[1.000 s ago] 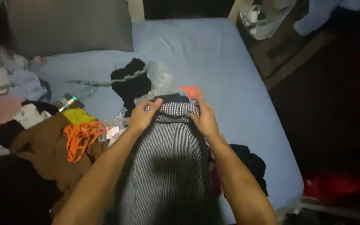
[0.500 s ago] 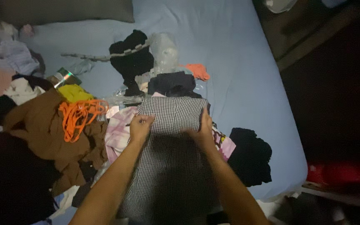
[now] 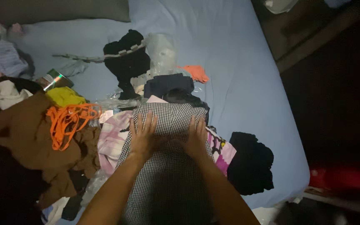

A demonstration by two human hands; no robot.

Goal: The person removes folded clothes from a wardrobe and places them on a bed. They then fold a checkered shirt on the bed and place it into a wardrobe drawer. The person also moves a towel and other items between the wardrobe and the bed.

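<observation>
Both forearms reach in from six o'clock. The left hand [image 3: 142, 134] lies palm down, fingers spread flat on the black-and-white checked garment [image 3: 167, 166]; the right hand [image 3: 196, 137] presses beside it, fingers apparently curled over a fold, though dim light blurs this. Neither hand clasps anything. The finely woven garment lies at centre on the pale blue bedsheet [image 3: 246, 79]. At nine o'clock, orange cord [image 3: 69, 121] tangles over a soft brown garment [image 3: 26, 137]; at three, a crumpled black cloth [image 3: 251, 162].
</observation>
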